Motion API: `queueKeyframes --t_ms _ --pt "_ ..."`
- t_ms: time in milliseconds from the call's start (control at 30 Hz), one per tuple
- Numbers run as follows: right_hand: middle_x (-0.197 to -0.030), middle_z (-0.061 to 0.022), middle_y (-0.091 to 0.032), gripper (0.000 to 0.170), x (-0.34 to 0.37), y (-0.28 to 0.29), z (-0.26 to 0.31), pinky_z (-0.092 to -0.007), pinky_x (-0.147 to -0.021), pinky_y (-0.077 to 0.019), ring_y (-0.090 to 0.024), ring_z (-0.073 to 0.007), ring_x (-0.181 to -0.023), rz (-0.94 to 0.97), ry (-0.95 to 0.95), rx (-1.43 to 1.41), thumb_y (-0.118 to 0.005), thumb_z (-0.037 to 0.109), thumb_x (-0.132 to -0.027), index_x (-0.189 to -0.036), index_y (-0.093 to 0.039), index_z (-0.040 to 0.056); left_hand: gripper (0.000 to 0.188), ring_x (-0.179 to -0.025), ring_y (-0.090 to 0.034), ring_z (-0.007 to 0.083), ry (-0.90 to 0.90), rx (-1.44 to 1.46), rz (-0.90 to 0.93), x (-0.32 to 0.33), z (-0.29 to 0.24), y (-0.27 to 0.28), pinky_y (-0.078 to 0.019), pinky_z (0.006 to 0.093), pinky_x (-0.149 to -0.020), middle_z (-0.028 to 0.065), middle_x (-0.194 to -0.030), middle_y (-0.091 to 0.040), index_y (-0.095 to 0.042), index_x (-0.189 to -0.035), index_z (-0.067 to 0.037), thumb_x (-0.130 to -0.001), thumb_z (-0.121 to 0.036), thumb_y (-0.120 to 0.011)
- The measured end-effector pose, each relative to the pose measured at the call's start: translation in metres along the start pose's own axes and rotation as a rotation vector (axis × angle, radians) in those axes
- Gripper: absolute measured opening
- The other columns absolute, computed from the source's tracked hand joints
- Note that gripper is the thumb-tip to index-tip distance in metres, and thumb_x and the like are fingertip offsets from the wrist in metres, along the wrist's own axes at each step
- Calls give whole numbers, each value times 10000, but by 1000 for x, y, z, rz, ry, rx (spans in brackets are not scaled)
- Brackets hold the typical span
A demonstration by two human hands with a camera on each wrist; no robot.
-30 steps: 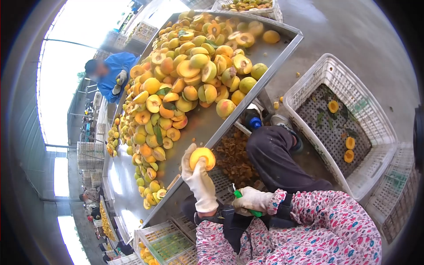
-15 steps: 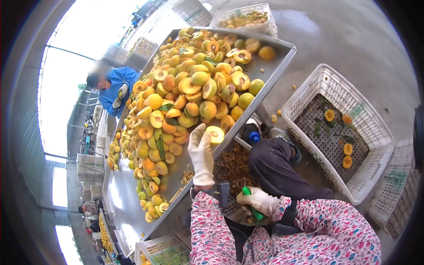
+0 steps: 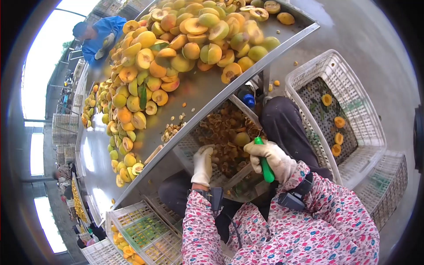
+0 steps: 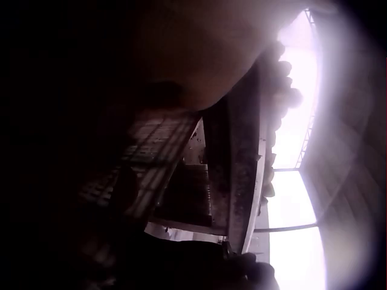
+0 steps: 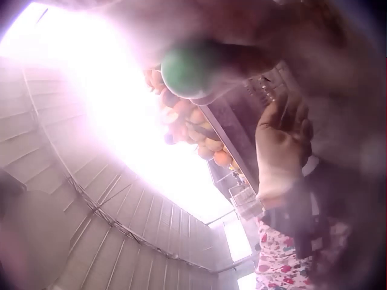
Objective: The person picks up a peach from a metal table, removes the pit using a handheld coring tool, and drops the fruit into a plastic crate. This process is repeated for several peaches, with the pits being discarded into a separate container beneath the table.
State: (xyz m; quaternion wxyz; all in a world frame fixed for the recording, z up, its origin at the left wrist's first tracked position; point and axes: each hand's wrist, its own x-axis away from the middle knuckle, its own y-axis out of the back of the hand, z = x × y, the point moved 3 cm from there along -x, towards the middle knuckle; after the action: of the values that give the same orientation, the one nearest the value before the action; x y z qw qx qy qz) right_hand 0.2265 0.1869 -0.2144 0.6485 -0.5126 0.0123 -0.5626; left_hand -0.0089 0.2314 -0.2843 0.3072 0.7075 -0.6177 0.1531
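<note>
We've got the right hand (image 3: pixel 279 162) with fingers wrapped round the green tool (image 3: pixel 267 172) above the scrap crate (image 3: pixel 245 110), presumably to leave its tip free, the left hand (image 3: pixel 203 165) loosely bent, apparently empty, and halved fruit (image 3: pixel 194 26) heaped on the worktop (image 3: pixel 198 95), likely for easy reach!

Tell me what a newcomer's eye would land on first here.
Probably the big heap of cut yellow-orange fruit, spread over the metal table in the head view. Next comes the bright green handle gripped in the right hand, below the table's near edge. At the right, a few orange halves lie in a white crate.
</note>
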Motion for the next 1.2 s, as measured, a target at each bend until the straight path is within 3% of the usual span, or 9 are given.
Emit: queueKeyframes --t_ms 133,200,267,433,600,667,833,1033,1200 --pt "-633 -39 -505 181 8 12 14 -263 -479 -400 -477 -146 -497 -92 66 -54 -585 155 -891 -979 -530 7 267 -650 -640 171 116 -244 -4 -70 51 3 -465 297 -514 64 -795 -655 -668 -1057 -74 -831 -179 -571" --pt "-631 -38 -505 183 12 9 19 -262 -478 -403 -478 -144 -495 -168 81 -36 -583 162 -894 -979 -528 9 287 -750 -672 270 -340 -632 -51 -130 106 -2 -504 362 -633 100 -733 -656 -671 -1047 -69 -800 -202 -609" --pt "-663 -37 -533 194 12 4 21 -255 -533 -441 -510 -133 -537 -232 8 69 -586 189 -910 -989 -540 18 368 -920 -651 322 -145 -579 98 -146 127 -33 -498 392 -772 152 -913 -676 -640 -1125 -87 -793 -245 -626" --pt "-656 -44 -568 168 -4 -1 14 -264 -495 -456 -537 -124 -537 -304 -157 102 -599 149 -902 -997 -540 24 421 -1111 -530 331 -641 -984 106 -92 78 -117 -441 435 -908 213 -1267 -509 -581 -1169 -75 -775 -193 -673" --pt "-653 -40 -564 170 -11 0 6 -255 -501 -458 -533 -113 -534 -330 -191 118 -607 171 -899 -967 -537 31 359 -1006 -565 311 -515 -828 64 -115 112 -139 -473 418 -841 191 -1145 -553 -546 -1051 -58 -742 -170 -690" --pt "-650 -39 -561 175 -11 1 6 -252 -499 -455 -531 -111 -528 -317 -173 161 -609 180 -898 -959 -535 34 272 -816 -606 228 -40 -471 129 -123 117 -130 -509 334 -683 139 -975 -609 -554 -1019 -47 -763 -100 -630" --pt "-658 -36 -560 191 -15 9 1 -257 -497 -454 -529 -124 -517 -326 12 142 -620 194 -889 -964 -527 46 281 -752 -586 64 169 317 321 -48 8 -109 -461 176 -644 5 -883 -645 -653 -1057 -90 -779 -47 -653" --pt "-810 -37 -580 311 -14 -3 -24 -271 -644 -469 -554 -106 -700 -198 32 409 -639 222 -843 -1061 -542 24 423 -1025 -578 167 -90 234 582 60 -64 -54 -464 284 -894 85 -1150 -594 -483 -1314 -24 -926 -192 -476" --pt "-771 -33 -571 296 6 -45 -39 -283 -587 -474 -544 -109 -626 59 -2 305 -612 206 -851 -1059 -531 13 529 -1016 -595 175 -280 329 340 123 -56 -9 -485 264 -852 123 -1182 -586 -397 -1388 -23 -966 -333 -472"
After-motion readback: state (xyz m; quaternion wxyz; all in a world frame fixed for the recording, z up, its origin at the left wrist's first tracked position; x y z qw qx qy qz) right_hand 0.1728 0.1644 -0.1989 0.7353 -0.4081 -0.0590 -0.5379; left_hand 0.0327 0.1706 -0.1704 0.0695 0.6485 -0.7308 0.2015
